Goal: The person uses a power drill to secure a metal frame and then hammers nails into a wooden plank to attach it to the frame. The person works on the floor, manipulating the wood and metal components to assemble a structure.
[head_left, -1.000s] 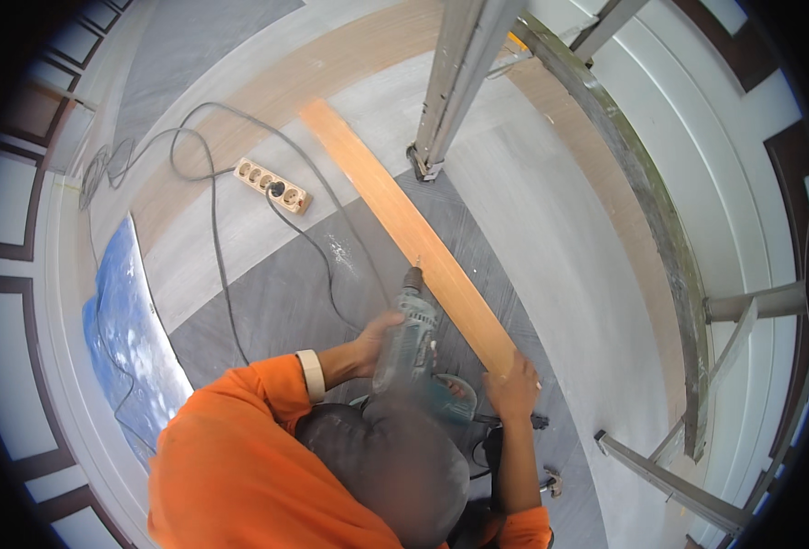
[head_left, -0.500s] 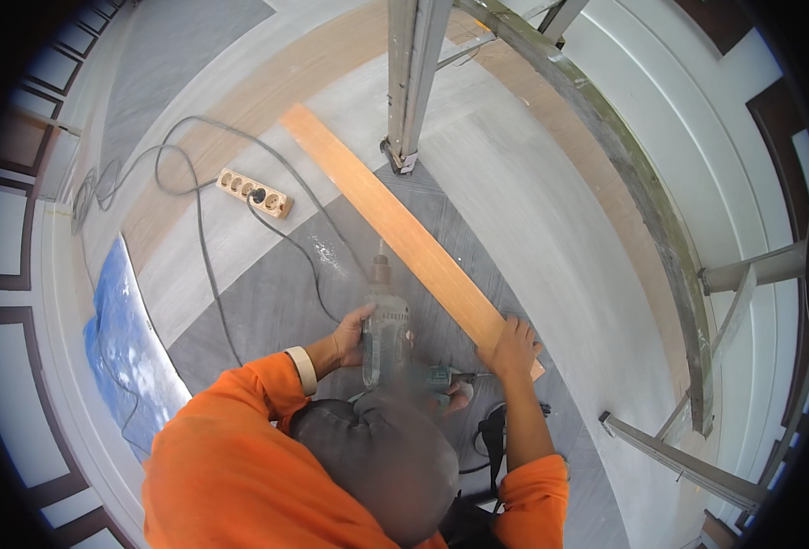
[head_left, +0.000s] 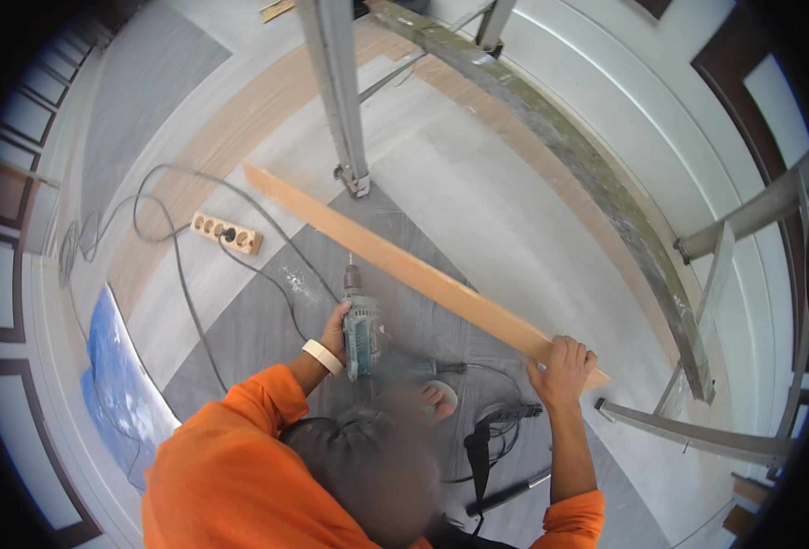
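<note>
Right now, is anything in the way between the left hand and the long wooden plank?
Yes, the drill: the left hand holds its side, its bit pointing toward the plank. A grey cable runs left of the bit. I can't tell if the bit touches the plank.

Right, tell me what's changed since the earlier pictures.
The right hand has swung the near end of the plank rightward, over the pale floor strip. Nothing was newly grasped or let go: the left hand still holds the drill, the right hand the plank. The power strip stays put.
</note>
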Motion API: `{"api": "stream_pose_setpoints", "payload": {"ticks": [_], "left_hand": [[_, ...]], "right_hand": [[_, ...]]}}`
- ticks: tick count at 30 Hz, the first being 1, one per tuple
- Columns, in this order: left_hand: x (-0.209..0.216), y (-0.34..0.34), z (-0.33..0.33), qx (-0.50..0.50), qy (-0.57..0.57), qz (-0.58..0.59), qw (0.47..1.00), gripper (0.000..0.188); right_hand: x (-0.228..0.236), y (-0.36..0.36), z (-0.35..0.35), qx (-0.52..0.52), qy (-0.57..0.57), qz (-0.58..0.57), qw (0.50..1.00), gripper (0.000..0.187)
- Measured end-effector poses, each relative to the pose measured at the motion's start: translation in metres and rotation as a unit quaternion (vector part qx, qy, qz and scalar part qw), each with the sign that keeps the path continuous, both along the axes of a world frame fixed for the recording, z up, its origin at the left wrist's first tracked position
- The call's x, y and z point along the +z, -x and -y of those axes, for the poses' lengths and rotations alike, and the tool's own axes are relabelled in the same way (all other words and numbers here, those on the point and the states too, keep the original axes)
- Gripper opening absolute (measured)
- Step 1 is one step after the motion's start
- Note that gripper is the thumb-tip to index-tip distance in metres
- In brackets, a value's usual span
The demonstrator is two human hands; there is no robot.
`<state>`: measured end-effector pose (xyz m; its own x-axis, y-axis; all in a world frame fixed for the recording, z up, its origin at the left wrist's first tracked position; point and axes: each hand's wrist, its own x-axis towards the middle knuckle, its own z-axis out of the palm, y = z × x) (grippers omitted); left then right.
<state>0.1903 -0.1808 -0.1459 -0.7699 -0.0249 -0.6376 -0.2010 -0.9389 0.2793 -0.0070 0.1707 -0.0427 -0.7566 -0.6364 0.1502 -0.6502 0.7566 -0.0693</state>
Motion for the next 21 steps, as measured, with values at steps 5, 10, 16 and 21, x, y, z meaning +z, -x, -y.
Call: {"api": "stream_pose_setpoints", "payload": {"ticks": [5, 10, 16, 21], "left_hand": [[0.013, 0.019, 0.006, -0.066, 0.066, 0.048, 0.994, 0.041], [-0.002, 0.024, 0.025, -0.173, 0.278, 0.127, 0.936, 0.040], [0.049, 0.038, 0.026, -0.467, 0.652, 0.266, 0.535, 0.086], [0.112, 0.066, -0.018, -0.574, 0.745, 0.098, 0.325, 0.064]], "right_hand": [[0.014, -0.021, -0.047, -0.017, 0.033, -0.051, 0.998, 0.062], [0.028, -0.053, -0.067, -0.052, 0.112, -0.073, 0.990, 0.066], [0.041, -0.090, -0.095, -0.108, 0.154, -0.075, 0.979, 0.065], [0.061, -0.088, -0.103, -0.106, 0.189, -0.075, 0.973, 0.063]]}}
